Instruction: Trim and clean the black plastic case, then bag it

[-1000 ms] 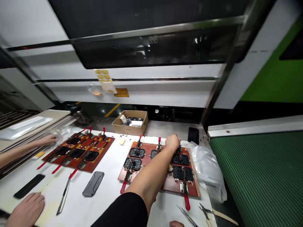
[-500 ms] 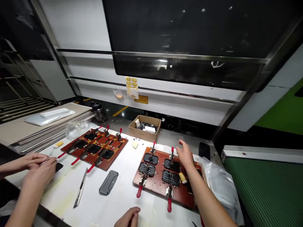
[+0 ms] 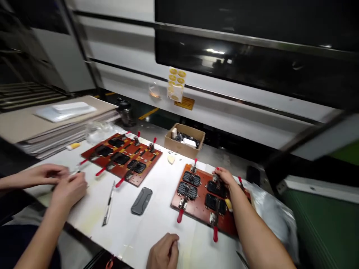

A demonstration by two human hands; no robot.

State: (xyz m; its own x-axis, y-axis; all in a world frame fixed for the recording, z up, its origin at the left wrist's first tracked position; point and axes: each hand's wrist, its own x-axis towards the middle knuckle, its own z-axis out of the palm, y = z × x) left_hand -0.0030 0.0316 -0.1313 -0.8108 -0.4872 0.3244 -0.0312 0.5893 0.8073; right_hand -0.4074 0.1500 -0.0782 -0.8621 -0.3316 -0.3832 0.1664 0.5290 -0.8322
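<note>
My right hand (image 3: pixel 226 177) reaches over the right-hand red-brown fixture board (image 3: pixel 193 210), its fingers closed around a toggle clamp (image 3: pixel 215 178) at the back edge. Black ribbed plastic parts (image 3: pixel 187 190) sit in pairs on this board, with red-handled clamps at front and back. Close to my right forearm, a small yellow-and-white piece (image 3: pixel 229 204) rests on the board. My left hand (image 3: pixel 163 252) lies at the table's near edge, fingers curled closed; whatever it may hold is hidden. Left of it are a dark grey rectangular case (image 3: pixel 141 201) and a utility knife (image 3: pixel 109 204).
At the left, a co-worker's two hands (image 3: pixel 68 183) work together over the table. A second fixture board (image 3: pixel 140 175) lies beside them. Behind stands a cardboard box (image 3: pixel 179 148); stacked sheets (image 3: pixel 25 138) lie far left, a plastic bag (image 3: pixel 277 213) far right.
My right hand has come down from above the right board and closed on the back clamp. My left hand stays curled near the edge. The camera view has tilted down and shifted left.
</note>
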